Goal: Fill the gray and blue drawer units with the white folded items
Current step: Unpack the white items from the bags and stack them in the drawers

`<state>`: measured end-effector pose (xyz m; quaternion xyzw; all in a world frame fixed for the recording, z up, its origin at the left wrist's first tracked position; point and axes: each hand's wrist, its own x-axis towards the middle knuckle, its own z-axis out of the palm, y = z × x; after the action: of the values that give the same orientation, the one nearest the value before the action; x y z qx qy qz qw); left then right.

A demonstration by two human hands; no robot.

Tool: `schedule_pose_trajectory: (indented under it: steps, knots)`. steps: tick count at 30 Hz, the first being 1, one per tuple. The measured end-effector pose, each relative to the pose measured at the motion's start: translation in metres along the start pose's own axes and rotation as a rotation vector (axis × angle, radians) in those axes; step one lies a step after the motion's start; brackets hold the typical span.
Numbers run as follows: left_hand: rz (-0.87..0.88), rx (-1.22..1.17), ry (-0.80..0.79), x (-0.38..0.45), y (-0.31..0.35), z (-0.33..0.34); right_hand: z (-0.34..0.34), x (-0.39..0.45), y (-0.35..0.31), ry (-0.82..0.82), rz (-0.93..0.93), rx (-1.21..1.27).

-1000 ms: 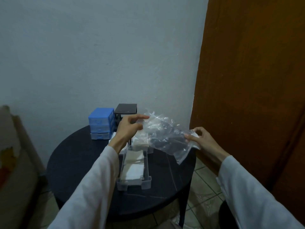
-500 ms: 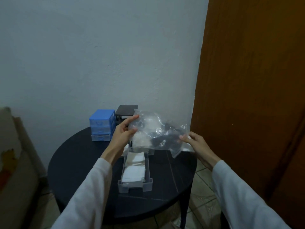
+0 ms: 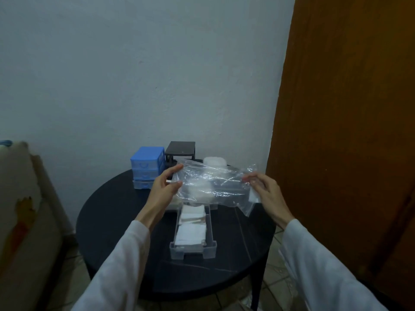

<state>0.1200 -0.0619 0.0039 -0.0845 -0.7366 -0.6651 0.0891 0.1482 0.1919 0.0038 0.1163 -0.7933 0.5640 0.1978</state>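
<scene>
Crinkled clear plastic bag (image 3: 213, 185) stretched between both hands above the round dark tabletop (image 3: 116, 221); left hand (image 3: 165, 187) fingers pinched on its left edge, right hand (image 3: 265, 191) fingers curled and clamped on its right edge. Below the fingers, long translucent gray drawer (image 3: 193, 234) holding soft white folded items (image 3: 190, 234) in two squarish stacks. Beyond the left fingers, boxy blue drawer unit (image 3: 147, 167) beside dark gray drawer unit (image 3: 179, 151)
</scene>
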Motion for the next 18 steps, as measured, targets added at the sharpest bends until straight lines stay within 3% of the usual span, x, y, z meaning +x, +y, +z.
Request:
schedule_pose_trajectory:
  steps: [8, 12, 14, 18]
  knots:
    - [-0.027, -0.057, -0.041, 0.0, -0.005, -0.012, -0.002, 0.003, 0.004, -0.03, 0.105, 0.053]
    - [-0.028, -0.076, 0.026, -0.001, -0.006, -0.024, 0.008, 0.003, 0.002, -0.134, 0.097, -0.12]
    - [-0.016, -0.139, 0.098, 0.0, -0.006, -0.037, 0.022, 0.006, -0.004, -0.152, 0.1, -0.118]
    - [-0.038, -0.335, 0.444, -0.004, -0.01, -0.065, 0.068, 0.016, -0.027, -0.08, 0.116, 0.027]
